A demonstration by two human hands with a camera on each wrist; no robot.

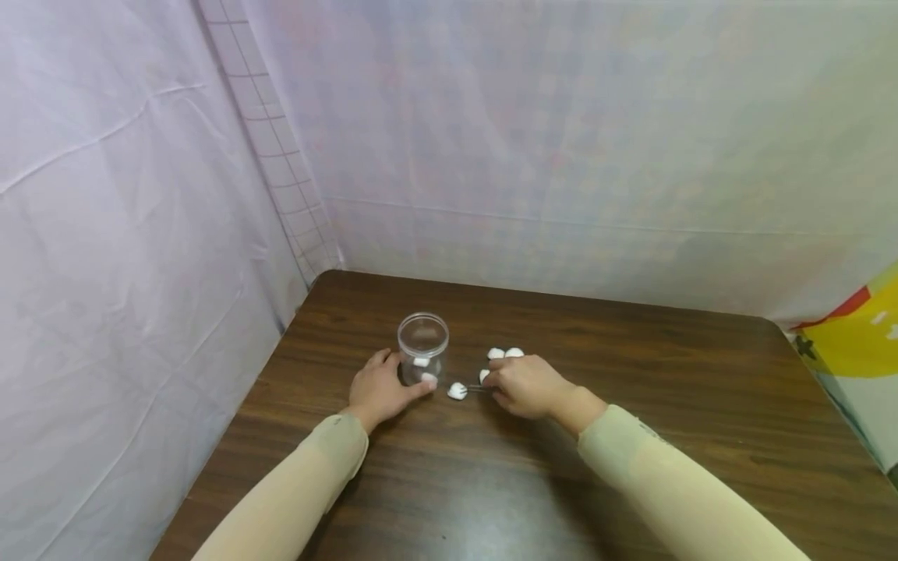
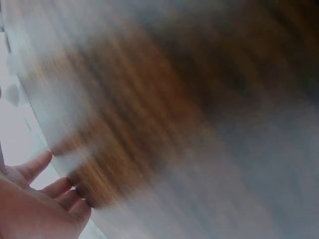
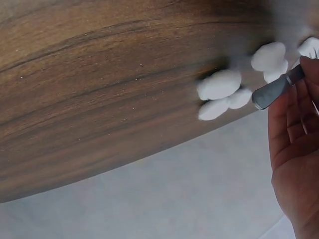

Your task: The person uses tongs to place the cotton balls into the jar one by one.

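Observation:
My left hand (image 1: 382, 389) grips the lower side of a clear open-topped jar (image 1: 422, 351), fingers at its left and thumb across the front. White cotton balls (image 1: 421, 361) show through the jar's wall. With its thumb and fingers, my right hand (image 1: 529, 386) pinches a fork with a dark grey handle (image 3: 273, 92). The fork's tines meet a single cotton ball (image 1: 457, 391) on the table, just right of the jar. In the left wrist view, the left hand (image 2: 52, 204) appears at the lower left corner.
Several more cotton balls (image 3: 219, 84) lie grouped beyond the right hand on the brown wooden table (image 1: 631, 374). White cloth (image 1: 526, 140) hangs behind the table and along its left side. A yellow and red item (image 1: 859, 335) is at the far right.

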